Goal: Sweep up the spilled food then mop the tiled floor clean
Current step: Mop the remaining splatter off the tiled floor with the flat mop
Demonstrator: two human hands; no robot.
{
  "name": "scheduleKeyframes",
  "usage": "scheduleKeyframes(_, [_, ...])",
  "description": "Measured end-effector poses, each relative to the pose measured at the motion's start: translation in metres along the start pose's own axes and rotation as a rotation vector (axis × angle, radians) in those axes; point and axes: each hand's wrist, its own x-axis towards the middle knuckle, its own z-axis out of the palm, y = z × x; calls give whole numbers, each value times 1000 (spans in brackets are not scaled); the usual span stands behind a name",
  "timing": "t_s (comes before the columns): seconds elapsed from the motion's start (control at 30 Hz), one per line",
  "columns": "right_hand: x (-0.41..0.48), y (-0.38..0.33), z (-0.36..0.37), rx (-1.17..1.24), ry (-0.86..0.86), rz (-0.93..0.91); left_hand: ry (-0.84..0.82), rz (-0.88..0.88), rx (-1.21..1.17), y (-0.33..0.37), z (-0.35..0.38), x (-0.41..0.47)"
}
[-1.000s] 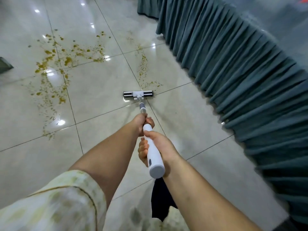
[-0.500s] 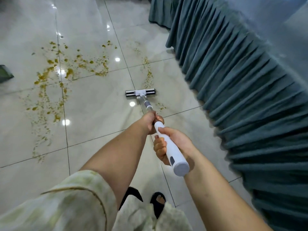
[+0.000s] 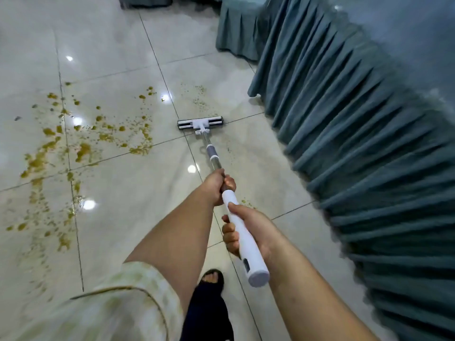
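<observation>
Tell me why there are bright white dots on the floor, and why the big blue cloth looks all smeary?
In the head view, the white dots are glare, probably ceiling lamps mirrored in the shiny floor. In the same view, the blue cloth is smeared by blur and bent by the wide lens. The mop in the middle looks sharp.

Teal pleated skirting (image 3: 357,143) runs along the right side from far to near, hanging in regular vertical folds beneath a blue-grey table top (image 3: 418,45). A second skirted table (image 3: 236,33) in the same teal fabric stands just behind it at the far end, with part of another dark skirt (image 3: 145,0) cut off by the upper edge. At the bottom are a pale patterned sleeve (image 3: 110,311), a dark trouser leg (image 3: 206,316) and a black open-toed sandal (image 3: 211,279).
</observation>
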Motion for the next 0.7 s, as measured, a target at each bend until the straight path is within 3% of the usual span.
scheduleKeyframes(0.17, [93,-88,26,-49,12,-20,24,-27,40,99,14,90])
scheduleKeyframes(0.33, [143,-139,26,-58,11,-53,26,2,55,144,29,149])
scheduleKeyframes(0.5, [141,-138,28,4,-22,-63,3,25,-53,141,28,153])
scheduleKeyframes(0.7, [97,-90,25,155,-59,-61,9,-27,39,104,19,102])
